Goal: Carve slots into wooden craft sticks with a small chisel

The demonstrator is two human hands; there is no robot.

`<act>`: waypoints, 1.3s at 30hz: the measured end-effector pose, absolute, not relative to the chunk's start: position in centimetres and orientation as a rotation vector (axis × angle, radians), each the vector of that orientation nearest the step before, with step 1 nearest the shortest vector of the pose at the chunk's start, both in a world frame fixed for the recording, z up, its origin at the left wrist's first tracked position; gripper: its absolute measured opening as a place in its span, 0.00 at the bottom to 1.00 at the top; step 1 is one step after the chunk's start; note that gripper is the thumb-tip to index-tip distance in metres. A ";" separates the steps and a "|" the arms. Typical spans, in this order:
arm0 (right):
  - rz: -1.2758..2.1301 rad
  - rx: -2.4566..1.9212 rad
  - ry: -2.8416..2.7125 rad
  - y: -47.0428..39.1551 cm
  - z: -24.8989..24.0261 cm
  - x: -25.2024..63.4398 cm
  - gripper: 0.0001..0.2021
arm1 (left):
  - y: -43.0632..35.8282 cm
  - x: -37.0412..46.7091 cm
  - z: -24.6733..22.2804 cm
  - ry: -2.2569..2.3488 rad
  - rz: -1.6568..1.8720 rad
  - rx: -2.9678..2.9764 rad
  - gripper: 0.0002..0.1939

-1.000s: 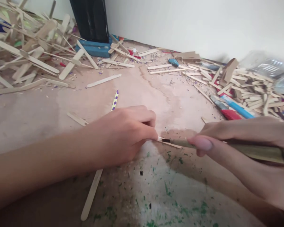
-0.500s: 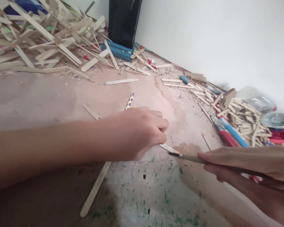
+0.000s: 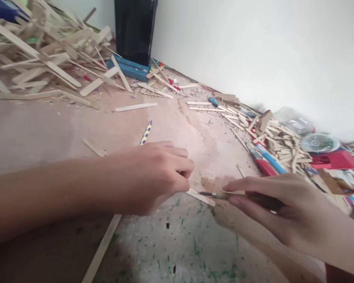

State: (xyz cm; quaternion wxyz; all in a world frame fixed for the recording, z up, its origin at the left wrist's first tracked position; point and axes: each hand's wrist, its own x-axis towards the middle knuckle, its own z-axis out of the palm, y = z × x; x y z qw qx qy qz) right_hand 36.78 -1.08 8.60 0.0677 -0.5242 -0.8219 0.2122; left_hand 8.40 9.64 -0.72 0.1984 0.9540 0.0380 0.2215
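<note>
My left hand point(image 3: 165, 173) rests low over the tabletop with curled fingers, pinching a short craft stick point(image 3: 205, 199) that pokes out toward the right. In my right hand point(image 3: 292, 208) is a carving tool point(image 3: 221, 195) with a wooden handle, metal collar and narrow dark blade. Its tip points left and lies over or against the stick, close to my left fingertips; exact contact is unclear. A spotted pencil point(image 3: 146, 133) shows just behind my left hand. A longer craft stick point(image 3: 103, 245) lies partly under my left wrist.
A large heap of craft sticks point(image 3: 44, 59) fills the back left. Beside it a black upright object point(image 3: 135, 31) stands in a blue base point(image 3: 129, 69). Cut pieces point(image 3: 279, 145), a blue-and-red cutter point(image 3: 267, 159) and a clear round lid point(image 3: 320, 142) lie at right.
The view has shifted, so most things sit further left. My right hand has come further into view, and the tool's tip now lies nearer my left fingers along the stick.
</note>
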 end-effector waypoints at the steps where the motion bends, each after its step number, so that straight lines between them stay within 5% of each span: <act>1: 0.708 -1.540 -2.460 -0.8 8.5 36.9 0.13 | 9.7 8.4 -0.9 0.106 0.619 2.666 0.13; 15: 1.404 -1.457 -2.208 1.0 6.2 38.0 0.15 | 8.2 8.5 -0.1 0.303 0.655 2.913 0.13; 39: 0.947 -1.487 -2.332 0.5 6.2 37.6 0.13 | 5.6 9.2 0.9 0.624 0.570 2.863 0.27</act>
